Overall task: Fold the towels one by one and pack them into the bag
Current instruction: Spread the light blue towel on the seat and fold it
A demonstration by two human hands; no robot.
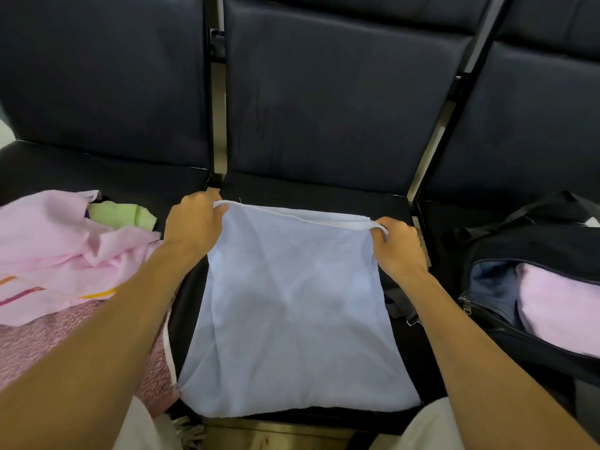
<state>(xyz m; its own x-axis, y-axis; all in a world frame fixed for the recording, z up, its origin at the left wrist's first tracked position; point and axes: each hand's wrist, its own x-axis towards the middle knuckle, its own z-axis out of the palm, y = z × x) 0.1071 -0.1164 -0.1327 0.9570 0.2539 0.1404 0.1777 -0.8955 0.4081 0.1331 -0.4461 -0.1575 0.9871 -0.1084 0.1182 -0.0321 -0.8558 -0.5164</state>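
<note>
A pale blue towel [292, 306] lies spread on the middle black seat, its near edge at the seat's front. My left hand [194, 225] pinches its far left corner and my right hand [401, 245] pinches its far right corner, so the far hem is stretched between them. At the right stands a black bag [532, 241], unzipped, with a folded pink towel [561, 306] inside it. On the left seat lies a heap of towels: a light pink one [58, 248], a green one [123, 214] and a darker pink textured one [42, 345].
Black padded seat backs [341, 92] rise behind the seats, with metal frame bars [219, 131] between them. A strap and buckle [404, 315] of the bag lie beside the blue towel's right edge. My light trousers show at the bottom.
</note>
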